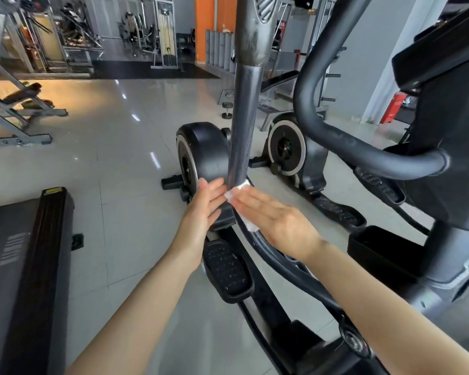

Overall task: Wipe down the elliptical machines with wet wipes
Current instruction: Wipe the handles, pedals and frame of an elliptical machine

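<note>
Both hands at the lower end of the elliptical's upright bar point(241, 125). Right hand point(271, 215), fingers straight, presses a white wipe point(240, 201) flat against the bar's right side. Left hand point(205, 204), fingers straight and released, rests on the bar's left side, just beside the wipe. Pedal point(228, 269) below the hands; flywheel housing point(201, 152) behind the bar.

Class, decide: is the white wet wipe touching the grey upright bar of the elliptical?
Touching. The head view shows the wet wipe pressed against the upright bar under the right hand.
</note>
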